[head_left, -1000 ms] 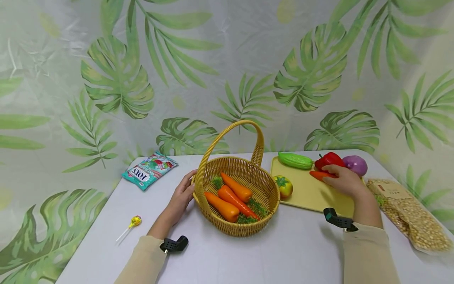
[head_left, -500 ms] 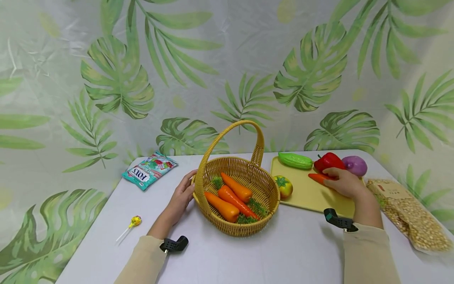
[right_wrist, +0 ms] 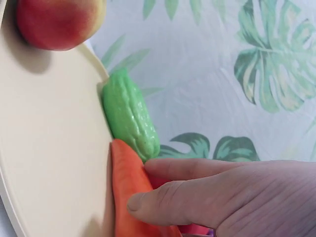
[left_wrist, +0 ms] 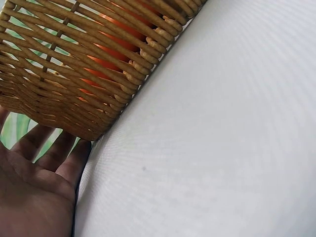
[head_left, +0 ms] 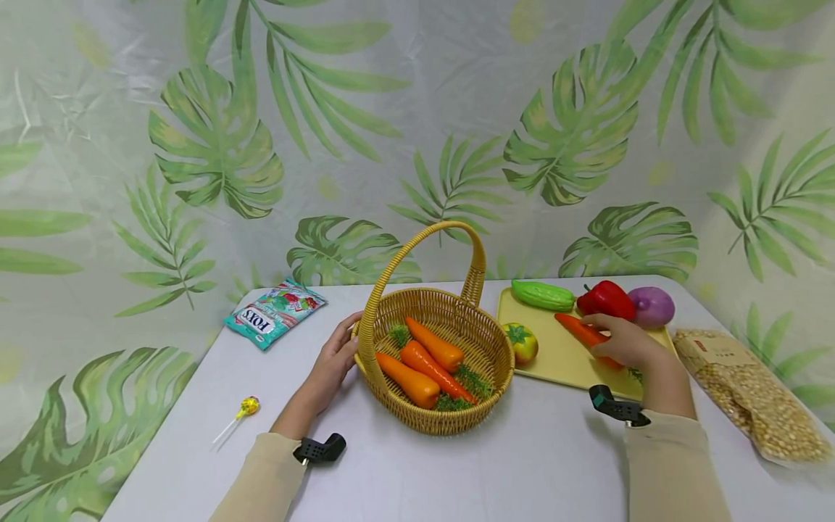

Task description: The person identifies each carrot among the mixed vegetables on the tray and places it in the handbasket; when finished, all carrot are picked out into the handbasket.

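Observation:
My right hand [head_left: 626, 344] holds a carrot [head_left: 574, 328], its thumb and fingers on either side; the carrot lies slanted over the yellow tray [head_left: 554, 355]. In the right wrist view the carrot [right_wrist: 127, 180] points toward a green bumpy gourd [right_wrist: 129, 116]. My left hand [head_left: 331, 362] touches the left side of a wicker basket [head_left: 450, 424]. In the left wrist view its fingers [left_wrist: 61, 150] lie fairly straight against the basket wall [left_wrist: 69, 98]. Inside the basket are a carrot [head_left: 435, 344], another carrot [head_left: 407, 380] and a redder one [head_left: 433, 366] between them.
A red bell pepper [head_left: 608, 299] and purple eggplant [head_left: 652, 306] stand behind my right hand. A tomato-like fruit [head_left: 522, 343] sits between basket and tray. At right lies a bag of grains [head_left: 757, 399]; at left, a candy packet [head_left: 275, 312] and lollipop [head_left: 246, 407].
My right hand has drawn the carrot left and toward me, away from the red pepper, so more of it shows. The left hand and basket stay in place.

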A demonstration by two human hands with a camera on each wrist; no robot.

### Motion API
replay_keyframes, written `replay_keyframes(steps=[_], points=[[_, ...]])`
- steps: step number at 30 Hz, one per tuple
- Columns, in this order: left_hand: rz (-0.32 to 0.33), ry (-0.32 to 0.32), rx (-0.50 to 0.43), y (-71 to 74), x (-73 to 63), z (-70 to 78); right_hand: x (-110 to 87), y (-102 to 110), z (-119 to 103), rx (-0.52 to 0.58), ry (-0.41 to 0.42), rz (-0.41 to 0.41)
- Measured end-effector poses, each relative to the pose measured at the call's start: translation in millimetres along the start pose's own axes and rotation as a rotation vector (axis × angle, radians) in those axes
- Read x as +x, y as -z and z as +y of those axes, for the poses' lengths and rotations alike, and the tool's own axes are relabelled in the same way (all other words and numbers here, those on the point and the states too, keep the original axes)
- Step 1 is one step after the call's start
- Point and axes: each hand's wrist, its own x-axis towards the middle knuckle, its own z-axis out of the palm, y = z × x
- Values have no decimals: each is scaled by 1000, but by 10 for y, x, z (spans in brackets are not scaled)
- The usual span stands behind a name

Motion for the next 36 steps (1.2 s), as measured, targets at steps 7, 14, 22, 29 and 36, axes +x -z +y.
replay_keyframes(steps=[7,14,22,29,36], points=[[2,-4,-5,6,-8,0,28,-31,-19,33,26,-26],[-3,-14,-4,2,-14,12,29,-30,-42,22,42,-33],[-11,-12,-6,-9,-17,24,38,-47,-165,51,49,-17],[-8,-13,1,-4,-18,24,62,-42,-296,56,115,37],[-8,-16,6,3,-17,11,78,-19,-404,48,152,101]])
